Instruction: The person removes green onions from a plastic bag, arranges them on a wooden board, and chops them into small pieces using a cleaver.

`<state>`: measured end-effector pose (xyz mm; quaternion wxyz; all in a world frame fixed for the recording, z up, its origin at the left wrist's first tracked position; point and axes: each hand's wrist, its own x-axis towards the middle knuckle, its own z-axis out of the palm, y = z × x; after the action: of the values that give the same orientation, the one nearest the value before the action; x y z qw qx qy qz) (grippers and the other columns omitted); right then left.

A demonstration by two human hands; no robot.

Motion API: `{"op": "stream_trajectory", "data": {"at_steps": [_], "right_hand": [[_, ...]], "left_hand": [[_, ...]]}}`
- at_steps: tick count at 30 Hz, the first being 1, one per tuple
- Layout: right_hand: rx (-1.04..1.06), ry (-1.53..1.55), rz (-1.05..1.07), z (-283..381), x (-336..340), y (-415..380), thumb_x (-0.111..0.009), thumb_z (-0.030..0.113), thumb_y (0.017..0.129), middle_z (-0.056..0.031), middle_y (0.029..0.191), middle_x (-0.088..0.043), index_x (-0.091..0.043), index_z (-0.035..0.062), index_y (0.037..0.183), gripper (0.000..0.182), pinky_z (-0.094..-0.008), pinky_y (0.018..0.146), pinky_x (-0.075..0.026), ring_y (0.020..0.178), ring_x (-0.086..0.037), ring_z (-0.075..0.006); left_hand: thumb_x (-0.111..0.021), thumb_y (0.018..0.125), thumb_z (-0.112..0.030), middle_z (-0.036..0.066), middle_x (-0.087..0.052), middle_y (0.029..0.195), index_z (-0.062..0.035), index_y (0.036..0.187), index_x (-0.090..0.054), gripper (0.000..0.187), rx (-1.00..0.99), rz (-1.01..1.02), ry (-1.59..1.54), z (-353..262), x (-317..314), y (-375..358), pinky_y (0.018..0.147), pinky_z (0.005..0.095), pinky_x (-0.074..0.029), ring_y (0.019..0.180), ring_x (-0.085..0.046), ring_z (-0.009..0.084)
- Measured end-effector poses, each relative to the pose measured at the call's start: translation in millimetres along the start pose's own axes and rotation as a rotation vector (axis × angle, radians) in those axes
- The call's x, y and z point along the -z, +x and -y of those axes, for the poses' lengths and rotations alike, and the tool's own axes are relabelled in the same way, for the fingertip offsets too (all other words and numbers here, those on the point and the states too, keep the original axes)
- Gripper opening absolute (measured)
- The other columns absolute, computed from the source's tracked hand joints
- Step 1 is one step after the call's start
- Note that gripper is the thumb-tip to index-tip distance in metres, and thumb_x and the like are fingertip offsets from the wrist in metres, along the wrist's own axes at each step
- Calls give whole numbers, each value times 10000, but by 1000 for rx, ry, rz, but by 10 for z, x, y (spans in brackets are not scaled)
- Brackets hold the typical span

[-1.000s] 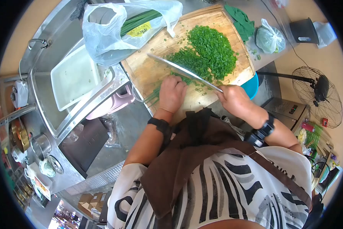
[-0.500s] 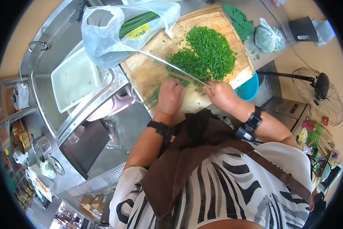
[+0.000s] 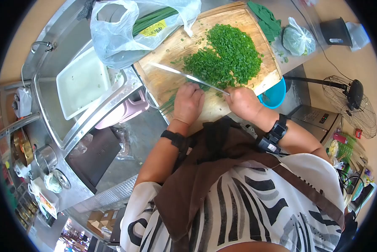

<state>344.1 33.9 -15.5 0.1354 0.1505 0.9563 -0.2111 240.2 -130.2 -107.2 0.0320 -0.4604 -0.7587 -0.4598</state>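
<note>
On a wooden cutting board [image 3: 165, 82], my left hand [image 3: 189, 102] presses down a bundle of long green chives [image 3: 168, 105]. My right hand [image 3: 244, 103] grips the handle of a long knife [image 3: 184, 75] whose blade lies across the board just beyond the left fingers. A heap of finely chopped chives [image 3: 228, 54] covers the far half of the board.
A plastic bag with uncut chives [image 3: 138, 25] rests at the board's far left corner. A white tray [image 3: 81, 84] sits in the steel sink on the left. A green cloth [image 3: 264, 17], a knotted bag [image 3: 297, 40], a blue bowl [image 3: 274, 95] and a fan [image 3: 350, 105] are on the right.
The right hand with the knife has slid left, closer to the left hand, and the blade has shifted along the board. The left hand stays on the chive bundle.
</note>
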Motion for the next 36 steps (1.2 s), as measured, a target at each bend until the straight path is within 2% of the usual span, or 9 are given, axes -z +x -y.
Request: {"op": "stream_trajectory", "data": {"at_steps": [4,8,12,17,21,23,30,32,36], "right_hand": [[-53,18,-75,-16,182,-137,-564,162,880,-254,724,-630,-628,-9,856,184,-505,669,-514,709,-632,-430],[23,-51,51,87,540,-492,-570,126,854,-248,693,-627,-624,-12,857,148,-502,622,-517,679,-638,-421],[-53,-157,146,21,327,-416,-560,96,829,-229,703,-639,-621,-3,843,117,-499,617,-518,674,-646,-405],[38,-72,0,92,-21,-9,-554,123,839,-214,735,-650,-622,5,837,136,-483,653,-524,712,-651,-398],[-27,-9,-55,26,82,-46,-557,152,863,-220,730,-643,-621,0,836,168,-492,658,-520,720,-643,-411],[-69,-8,-40,57,213,-222,-561,180,879,-229,715,-633,-620,-5,831,201,-503,648,-513,704,-632,-425],[-59,-122,154,73,300,-409,-571,155,891,-248,732,-635,-663,21,913,164,-491,634,-515,700,-627,-432],[-7,-101,78,65,53,-145,-542,141,850,-230,692,-630,-610,1,818,159,-495,633,-523,673,-639,-413],[-22,-37,11,186,-13,43,-534,132,859,-233,706,-632,-618,3,824,158,-506,660,-521,700,-641,-413]], "left_hand": [[-693,716,-33,103,-577,875,-51,794,-633,101,-19,7,-8,82,-40,38,730,417,-470,844,-561,312],[-672,722,-39,97,-577,887,-48,760,-614,70,-32,-10,18,78,-70,-41,753,399,-475,857,-558,305],[-673,734,-44,101,-584,901,-44,780,-615,74,-38,-31,38,56,-49,-17,764,409,-477,872,-561,309],[-683,739,-52,119,-592,928,-32,820,-607,113,-6,51,48,39,12,-56,821,437,-481,910,-567,326],[-683,735,-48,121,-586,923,-29,810,-595,117,-60,-2,24,89,-23,-14,826,437,-479,919,-567,331],[-718,731,-49,115,-588,901,-43,808,-605,137,-85,-31,0,65,6,-41,779,429,-472,875,-562,334],[-681,741,-40,117,-579,911,-22,818,-597,115,-35,-14,27,89,-33,-110,811,433,-474,925,-564,329],[-681,744,-42,116,-579,915,-25,820,-602,112,2,27,35,82,-36,-111,802,432,-473,923,-562,326],[-681,739,-40,112,-569,909,-27,822,-604,114,-36,32,26,55,31,-104,788,427,-472,914,-558,323]]}}
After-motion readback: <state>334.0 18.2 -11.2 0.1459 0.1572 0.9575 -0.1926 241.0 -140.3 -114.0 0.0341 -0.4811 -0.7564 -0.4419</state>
